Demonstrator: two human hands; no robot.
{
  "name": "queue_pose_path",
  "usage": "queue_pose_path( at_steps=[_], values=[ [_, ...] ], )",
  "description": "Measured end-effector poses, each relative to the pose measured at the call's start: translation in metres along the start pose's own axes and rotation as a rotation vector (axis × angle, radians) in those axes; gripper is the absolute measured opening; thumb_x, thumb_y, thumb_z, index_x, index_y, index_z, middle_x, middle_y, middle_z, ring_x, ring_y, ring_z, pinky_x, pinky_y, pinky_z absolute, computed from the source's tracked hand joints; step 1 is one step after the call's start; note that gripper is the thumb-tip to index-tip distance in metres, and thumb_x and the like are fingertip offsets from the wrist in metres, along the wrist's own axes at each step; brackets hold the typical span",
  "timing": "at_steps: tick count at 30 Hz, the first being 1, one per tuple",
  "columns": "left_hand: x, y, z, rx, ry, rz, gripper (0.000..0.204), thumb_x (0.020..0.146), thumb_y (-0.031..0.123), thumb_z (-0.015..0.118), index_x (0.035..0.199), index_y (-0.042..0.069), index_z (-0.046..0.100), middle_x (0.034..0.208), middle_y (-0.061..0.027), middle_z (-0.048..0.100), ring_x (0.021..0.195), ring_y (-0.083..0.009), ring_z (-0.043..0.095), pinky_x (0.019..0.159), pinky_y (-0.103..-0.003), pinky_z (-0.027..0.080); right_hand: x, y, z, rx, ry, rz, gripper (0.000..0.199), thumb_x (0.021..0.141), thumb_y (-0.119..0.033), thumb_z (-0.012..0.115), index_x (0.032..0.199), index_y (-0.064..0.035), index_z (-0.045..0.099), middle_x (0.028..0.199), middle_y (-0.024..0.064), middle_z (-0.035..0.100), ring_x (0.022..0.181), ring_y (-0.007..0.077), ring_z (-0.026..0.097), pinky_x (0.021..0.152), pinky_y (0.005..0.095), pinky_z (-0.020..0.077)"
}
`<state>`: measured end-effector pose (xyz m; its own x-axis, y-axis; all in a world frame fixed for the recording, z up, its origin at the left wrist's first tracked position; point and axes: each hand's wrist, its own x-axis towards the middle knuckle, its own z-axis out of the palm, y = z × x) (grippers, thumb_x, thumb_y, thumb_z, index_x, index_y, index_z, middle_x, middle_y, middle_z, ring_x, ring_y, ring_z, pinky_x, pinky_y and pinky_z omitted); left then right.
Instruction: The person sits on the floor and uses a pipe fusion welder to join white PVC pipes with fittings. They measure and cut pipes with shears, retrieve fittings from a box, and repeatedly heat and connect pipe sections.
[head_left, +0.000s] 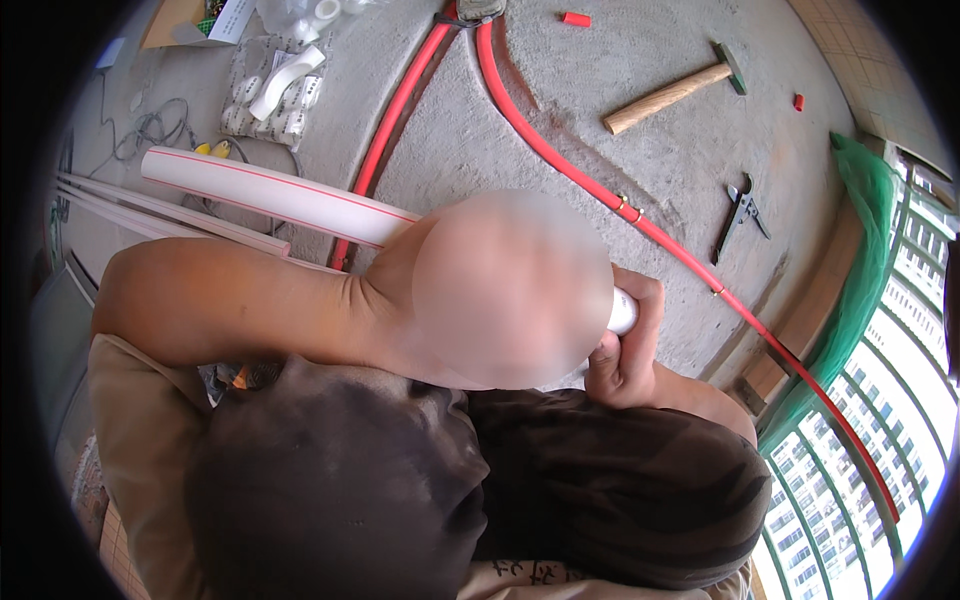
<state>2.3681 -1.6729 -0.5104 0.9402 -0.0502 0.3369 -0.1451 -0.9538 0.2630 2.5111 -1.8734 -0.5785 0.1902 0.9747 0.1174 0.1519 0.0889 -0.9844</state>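
Note:
My left hand (505, 290) is at the centre, its fingers hidden by a round blurred patch. A thick white pipe (270, 195) with thin red stripes comes from the left and disappears behind my left wrist. Right of the blur, my right hand (632, 345) is closed, with its fingers curled round a white rounded end (622, 312). That end lies roughly in line with the pipe, but the blur hides whether they are one piece. Both hands are above my dark-clothed knees.
Red tubing (560, 165) runs across the concrete floor (430, 140). A wooden-handled hammer (672, 97) and black pliers-like cutters (742, 218) lie to the right. White fittings (285, 85) and thin pipes (180, 210) lie at left. Green netting (860, 230) borders the railing (840, 470).

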Motion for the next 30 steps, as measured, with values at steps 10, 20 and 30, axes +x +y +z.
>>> queue_pose_path(
  at_steps=[10, 20, 30],
  values=[
    [-0.018, 0.004, 0.008, 0.079, -0.040, 0.000, 0.025, 0.069, 0.019, 0.061, 0.080, -0.002, 0.064, 0.064, -0.0045, 0.049, 0.053, -0.0166, 0.048, 0.049, -0.029, 0.032, 0.004, -0.012, 0.001, -0.049, -0.049, 0.054, 0.054, 0.100, -0.027, 0.060, 0.130, 0.0076, 0.032, 0.098, 0.0145, 0.051, 0.079, 0.0160, 0.047, 0.071, 0.0316, 0.0407],
    [0.037, -0.026, -0.027, 0.390, 0.405, 0.020, 0.043, 0.085, 0.038, 0.072, 0.100, -0.001, 0.064, 0.099, -0.0095, 0.059, 0.093, -0.0258, 0.059, 0.085, -0.042, 0.046, 0.054, -0.019, -0.009, 0.804, 0.043, 0.283, 0.049, 0.104, -0.044, 0.051, 0.132, -0.0064, 0.037, 0.084, 0.0062, 0.048, 0.056, 0.0097, 0.038, 0.050, 0.0274, 0.0302],
    [0.049, -0.046, -0.053, -1.818, 0.484, -0.075, 0.045, 0.094, 0.055, 0.058, 0.097, 0.011, 0.049, 0.085, -0.0030, 0.053, 0.068, -0.0156, 0.051, 0.067, -0.034, 0.042, 0.059, -0.040, 0.033, 1.059, -0.069, 0.123, 0.043, 0.106, -0.041, 0.049, 0.127, -0.0052, 0.037, 0.082, 0.0053, 0.044, 0.054, 0.0093, 0.039, 0.048, 0.0262, 0.0317]
  ],
)
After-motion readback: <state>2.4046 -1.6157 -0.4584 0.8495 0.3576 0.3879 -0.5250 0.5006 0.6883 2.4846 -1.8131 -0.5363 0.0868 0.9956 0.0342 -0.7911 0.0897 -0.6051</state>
